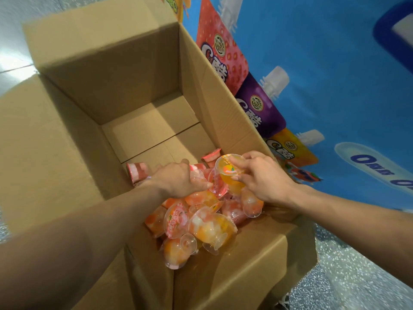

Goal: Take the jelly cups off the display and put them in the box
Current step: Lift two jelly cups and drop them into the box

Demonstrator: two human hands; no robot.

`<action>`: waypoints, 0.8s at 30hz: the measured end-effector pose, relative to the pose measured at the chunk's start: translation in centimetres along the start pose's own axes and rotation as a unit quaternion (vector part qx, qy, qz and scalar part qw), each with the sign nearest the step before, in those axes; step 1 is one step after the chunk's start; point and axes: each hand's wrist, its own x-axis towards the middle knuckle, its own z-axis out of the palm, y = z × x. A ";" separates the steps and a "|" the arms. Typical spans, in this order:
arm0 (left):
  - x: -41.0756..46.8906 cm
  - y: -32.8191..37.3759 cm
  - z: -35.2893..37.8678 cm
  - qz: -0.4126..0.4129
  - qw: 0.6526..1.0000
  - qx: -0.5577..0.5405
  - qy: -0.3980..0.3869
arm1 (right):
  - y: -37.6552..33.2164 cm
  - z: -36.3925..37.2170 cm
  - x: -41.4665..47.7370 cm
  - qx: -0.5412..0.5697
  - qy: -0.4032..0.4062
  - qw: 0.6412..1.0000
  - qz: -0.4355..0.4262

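"Two cups up at once? Which is which?"

"The orange jelly cup (231,174) is in my right hand (261,179). My thumb and fingers are curled round its sides, and its printed lid faces up. It hangs above the heap, inside the box, close to the right wall."

"And the other hand?"

"My left hand (178,182) reaches in from the other side, fingers bent down onto a pink jelly cup (218,187) that sits just beside the orange one, touching it. Whether I'm truly gripping it or only pressing on it, I cannot tell from here."

"Where's the rest?"

"The heap of jelly cups (201,222) lies beneath both hands in the near end of the box (111,86): orange, pink and white ones, tumbled on their sides, clear feet sticking out. Another pink cup (136,172) lies apart from the heap by the left wall, just past my wrist, and one more (211,155) at the heap's far edge. The far half of the cardboard bottom is bare, and the flaps stand open."

"Outside the box?"

"The display (335,86), blue with printed drink pouches, stands right against the right flap. Speckled floor (335,265) shows below it."
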 end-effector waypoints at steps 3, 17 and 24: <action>0.1 0.7 0.0 -0.012 1.000 0.013 0.002 | 0.3 -0.3 -0.2 0.018 0.020 1.000 -0.009; -0.5 -0.4 -0.5 0.001 0.990 -0.128 -0.054 | 0.3 -0.7 -0.6 0.066 0.033 0.997 -0.021; -2.0 -0.6 -3.6 0.065 0.965 -0.255 0.009 | 0.0 -1.3 -1.1 0.080 0.047 0.995 -0.024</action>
